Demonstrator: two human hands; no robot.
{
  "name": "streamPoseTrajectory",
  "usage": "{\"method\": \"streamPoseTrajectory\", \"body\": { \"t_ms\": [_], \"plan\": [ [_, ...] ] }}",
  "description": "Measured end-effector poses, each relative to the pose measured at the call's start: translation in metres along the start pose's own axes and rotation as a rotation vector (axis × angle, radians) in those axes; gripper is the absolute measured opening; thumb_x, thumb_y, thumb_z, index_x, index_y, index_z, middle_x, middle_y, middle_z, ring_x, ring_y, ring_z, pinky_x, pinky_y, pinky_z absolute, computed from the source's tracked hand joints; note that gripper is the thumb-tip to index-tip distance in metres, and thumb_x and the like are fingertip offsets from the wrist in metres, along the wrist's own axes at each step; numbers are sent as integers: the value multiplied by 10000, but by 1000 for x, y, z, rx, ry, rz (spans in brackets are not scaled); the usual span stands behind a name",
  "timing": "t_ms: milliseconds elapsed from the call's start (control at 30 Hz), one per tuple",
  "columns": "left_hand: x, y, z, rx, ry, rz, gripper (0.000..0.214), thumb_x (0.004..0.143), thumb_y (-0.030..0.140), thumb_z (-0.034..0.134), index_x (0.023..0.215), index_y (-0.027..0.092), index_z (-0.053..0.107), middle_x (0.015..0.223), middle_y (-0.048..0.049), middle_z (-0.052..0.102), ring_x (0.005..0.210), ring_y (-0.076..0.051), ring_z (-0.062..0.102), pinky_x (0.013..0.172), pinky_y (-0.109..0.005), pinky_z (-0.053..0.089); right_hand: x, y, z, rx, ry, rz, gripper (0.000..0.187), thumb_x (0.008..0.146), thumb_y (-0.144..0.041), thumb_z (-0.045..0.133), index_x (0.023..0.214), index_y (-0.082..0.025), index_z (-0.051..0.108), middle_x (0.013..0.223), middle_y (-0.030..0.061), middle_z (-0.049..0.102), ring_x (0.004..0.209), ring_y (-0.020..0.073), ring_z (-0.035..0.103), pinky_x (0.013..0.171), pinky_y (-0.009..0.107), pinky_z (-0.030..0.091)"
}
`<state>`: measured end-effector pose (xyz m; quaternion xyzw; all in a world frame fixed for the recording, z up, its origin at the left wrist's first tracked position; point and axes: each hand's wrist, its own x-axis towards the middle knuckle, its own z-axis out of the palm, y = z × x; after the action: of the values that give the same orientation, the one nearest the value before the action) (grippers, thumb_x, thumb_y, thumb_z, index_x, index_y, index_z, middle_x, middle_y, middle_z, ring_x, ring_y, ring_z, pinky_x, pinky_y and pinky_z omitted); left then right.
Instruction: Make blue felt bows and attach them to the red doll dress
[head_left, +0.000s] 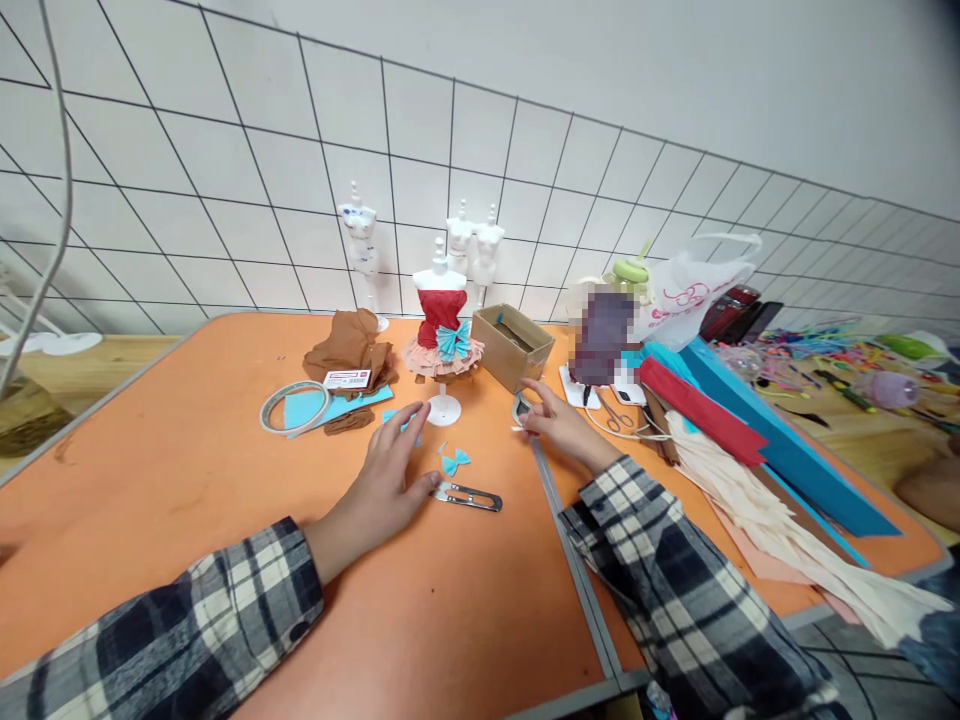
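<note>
My left hand [386,480] is open over the table, fingers spread, its thumb at the end of a pair of flat metal thread snips [469,496]. A small blue paper bow [455,461] lies just beyond the snips. To the right, the index finger and thumb of my right hand [559,425] close around a small grey rounded thing [520,407], partly hidden by the fingers. Ahead stands a white miniature dress form [440,278] wearing a red bodice [436,320], a pink ruffled skirt [431,358] and a large blue bow [454,342].
Brown crepe paper [345,345], a tape roll [295,407] and blue paper [352,405] lie left. A cardboard box [513,345] stands behind my right hand. Scissors [616,414], paper strips [750,490] and a plastic bag [694,290] are right. More dress forms [360,240] line the wall.
</note>
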<state>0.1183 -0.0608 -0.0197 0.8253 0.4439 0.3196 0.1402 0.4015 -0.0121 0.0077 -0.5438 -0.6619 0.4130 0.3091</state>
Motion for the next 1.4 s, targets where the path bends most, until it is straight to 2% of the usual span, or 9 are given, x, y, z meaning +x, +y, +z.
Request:
{"method": "streamPoseTrajectory", "body": {
  "t_ms": [167,367,533,633,733,800,900,1033,1400],
  "plan": [
    [-2,8,-2,-52,-58,50,686,923,273,526,1515,289,181,1486,-125,348,1361,-322,312,1111,-551,306,1,13,-18,-575,-51,177,684,794,-234,582,1435,-180,350,978,73,705,899,229,657,724,284,443],
    [-2,10,-4,-101,-29,96,642,930,246,505,1503,279,216,1428,-109,439,1311,-290,369,1097,-510,318,-1,7,-15,-710,-35,186,752,778,-301,648,1453,-197,333,1220,158,638,1078,313,614,813,340,430],
    [-3,11,-3,-109,-52,116,586,924,221,508,1468,266,295,1393,-100,492,1286,-277,396,1074,-482,344,-7,-1,-21,-913,25,266,938,722,-591,689,1480,-196,302,1175,200,643,1060,390,610,815,438,447],
    [-1,13,-5,-123,-41,95,483,924,255,516,1397,252,418,1321,-92,560,1241,-275,443,1045,-468,372,-12,-11,-16,-908,236,76,896,701,-608,701,1441,-212,386,1226,181,601,1115,390,564,874,482,440],
    [3,15,-9,-188,12,15,329,925,322,520,1233,224,588,1183,-87,644,1139,-263,527,997,-437,410,-17,-24,4,-721,410,-341,515,856,-449,580,1307,-203,541,1290,137,547,1195,296,509,984,440,413],
    [5,14,-11,-277,29,-71,261,931,365,504,1037,205,681,1039,-77,691,1026,-247,587,935,-404,447,-22,-31,22,-611,380,-575,420,896,-358,527,1289,-211,564,1325,129,516,1211,257,500,1006,419,413],
    [7,12,-13,-448,7,-180,320,931,412,484,864,183,697,879,-63,709,870,-221,629,824,-354,489,-30,-37,47,-722,221,-773,497,872,-293,572,1365,-266,515,1475,106,409,1286,283,436,1032,472,377],
    [7,10,-13,-578,-12,-208,323,916,437,506,887,177,694,862,-56,710,842,-212,633,793,-328,504,-36,-37,61,-836,170,-863,503,871,-244,567,1369,-277,513,1542,98,334,1373,287,351,1064,508,328],
    [8,13,-15,-525,-14,-151,363,931,436,488,808,174,707,848,-61,679,839,-201,607,800,-309,486,-35,-35,64,-862,178,-920,458,867,-197,567,1303,-340,570,1535,66,363,1406,270,331,1114,545,258]
  ]
}}
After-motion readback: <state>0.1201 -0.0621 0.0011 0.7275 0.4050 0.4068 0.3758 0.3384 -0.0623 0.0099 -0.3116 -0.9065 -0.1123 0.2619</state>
